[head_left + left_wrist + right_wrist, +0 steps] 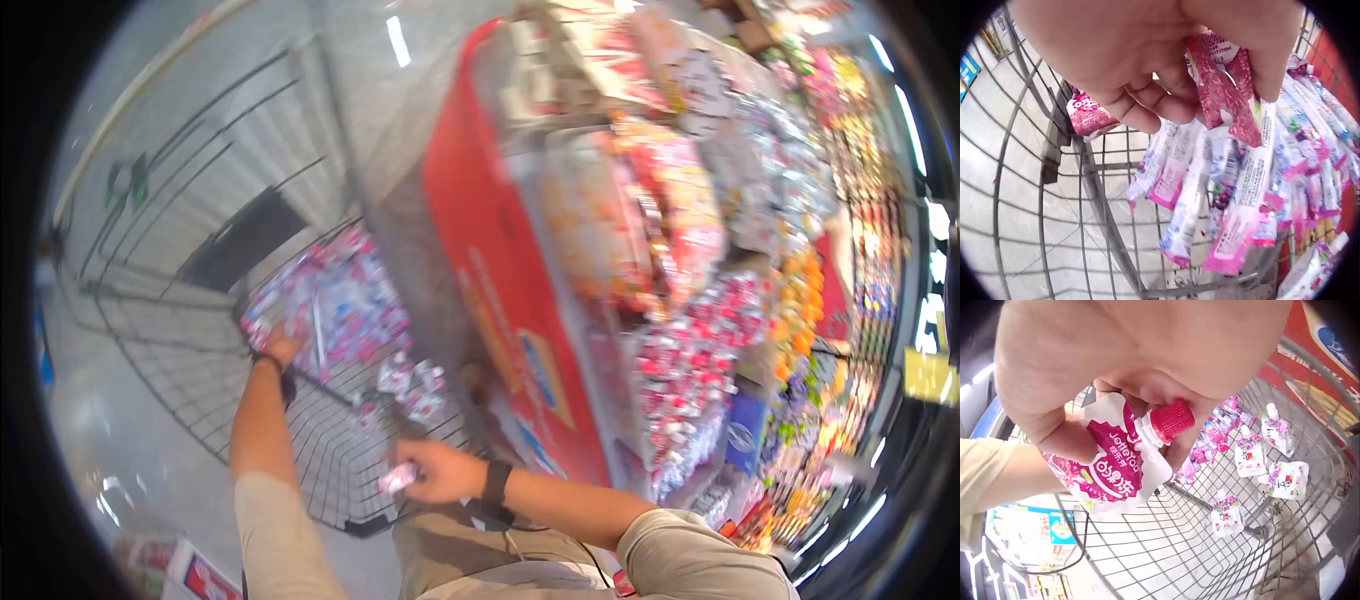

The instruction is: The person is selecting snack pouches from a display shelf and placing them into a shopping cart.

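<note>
My right hand point(447, 472) grips a pink-and-white jelly pouch point(1110, 459), its red screw cap point(1174, 420) tilted up beside the palm. This hand is over the near end of a wire shopping cart point(310, 470). Farther forward, my left hand point(280, 348) reaches into the cart. Its fingers curl round a dark pink packet point(1235, 100), partly hidden by the hand. Directly below hang or lie several slim pink, white and blue sachets point(1241, 206), part of a large pile point(335, 300). A second pink packet piece point(1090, 115) shows past the fingertips.
Several white spout pouches with purple print point(1250, 456) lie on the cart's wire floor nearer my body. Along the right runs a red display bin point(500, 240) heaped with bagged sweets. Stocked shelves point(860, 250) stand beyond it. A dark panel point(245, 240) is at the cart's far end.
</note>
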`<control>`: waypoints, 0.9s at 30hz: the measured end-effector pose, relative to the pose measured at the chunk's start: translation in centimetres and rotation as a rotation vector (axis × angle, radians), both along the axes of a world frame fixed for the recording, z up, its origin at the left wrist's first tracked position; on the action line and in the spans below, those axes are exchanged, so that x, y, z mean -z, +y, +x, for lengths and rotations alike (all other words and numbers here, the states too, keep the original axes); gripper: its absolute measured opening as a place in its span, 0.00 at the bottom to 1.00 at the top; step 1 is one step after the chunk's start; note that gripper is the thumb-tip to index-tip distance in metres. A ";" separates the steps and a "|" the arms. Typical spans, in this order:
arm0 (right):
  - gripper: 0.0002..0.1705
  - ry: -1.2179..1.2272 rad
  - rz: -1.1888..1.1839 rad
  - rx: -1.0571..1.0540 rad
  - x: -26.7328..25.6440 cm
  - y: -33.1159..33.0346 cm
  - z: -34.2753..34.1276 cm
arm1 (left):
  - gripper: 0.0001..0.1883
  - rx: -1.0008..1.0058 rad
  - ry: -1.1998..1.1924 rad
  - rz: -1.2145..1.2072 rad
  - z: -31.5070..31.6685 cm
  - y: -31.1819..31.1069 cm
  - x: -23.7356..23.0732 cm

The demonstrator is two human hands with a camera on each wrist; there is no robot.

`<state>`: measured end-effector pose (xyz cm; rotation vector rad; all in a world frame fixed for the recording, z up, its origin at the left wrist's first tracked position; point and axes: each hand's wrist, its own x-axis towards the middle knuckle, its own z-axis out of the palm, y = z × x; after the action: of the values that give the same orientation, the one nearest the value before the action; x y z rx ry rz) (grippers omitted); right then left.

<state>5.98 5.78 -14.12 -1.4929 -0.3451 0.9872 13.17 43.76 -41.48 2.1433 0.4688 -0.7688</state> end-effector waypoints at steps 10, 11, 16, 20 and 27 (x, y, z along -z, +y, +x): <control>0.25 0.148 0.152 0.028 -15.3 -17.7 -4.2 | 0.27 -0.593 0.166 -1.034 -12.3 -18.5 -33.1; 0.25 0.069 0.113 -0.008 -16.6 -19.2 -3.9 | 0.28 -0.580 0.217 -1.069 -13.1 -20.5 -35.1; 0.29 -0.213 0.010 -0.013 -20.2 -26.4 -6.5 | 0.39 -0.847 0.450 -1.596 -17.0 -29.4 -43.7; 0.21 -0.536 -0.040 0.165 -18.9 -29.9 -6.4 | 0.30 -0.822 0.375 -1.584 -15.3 -33.9 -47.9; 0.20 -0.105 -0.227 0.583 -20.2 -37.3 -6.3 | 0.33 -0.652 0.258 -1.707 -17.1 -38.3 -52.4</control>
<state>-0.30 -31.51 6.12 -1.7172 0.1362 0.4914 -3.97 5.45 10.88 0.2708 0.3495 -0.6189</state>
